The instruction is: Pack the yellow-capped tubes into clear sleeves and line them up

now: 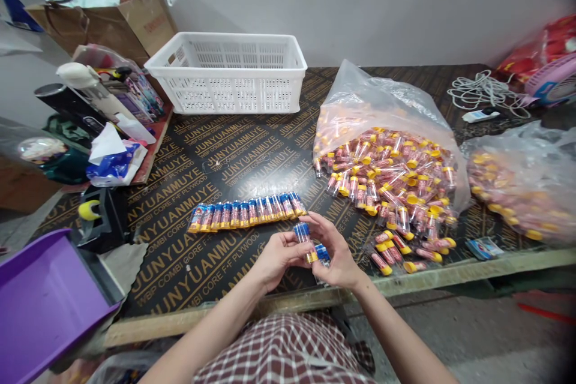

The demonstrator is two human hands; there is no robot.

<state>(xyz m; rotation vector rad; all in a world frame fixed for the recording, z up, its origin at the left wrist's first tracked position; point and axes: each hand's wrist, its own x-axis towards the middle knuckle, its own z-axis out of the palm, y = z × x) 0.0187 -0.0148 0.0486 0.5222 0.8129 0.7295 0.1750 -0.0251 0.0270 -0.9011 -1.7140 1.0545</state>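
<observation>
Near the table's front edge, my left hand (284, 257) and my right hand (333, 252) are both closed around one small clear tube (306, 242) with a blue label at its top and a yellow bottom end. Under my right hand, partly hidden, lie more blue packets (322, 253). Just beyond my hands runs a row of blue-labelled tubes (245, 213), side by side on the table. To the right, a pile of yellow-capped clear tubes (396, 174) with pinkish contents spills out of a plastic bag (360, 93). A few such tubes (390, 251) lie loose closer to my right hand.
A white perforated basket (234, 87) stands at the back. On the left are a purple dustpan (49, 300), a tape dispenser (101, 216) and a paper bag (108, 27). At right lie a second bag of tubes (517, 183), blue cards (485, 248) and a coiled cable (486, 93).
</observation>
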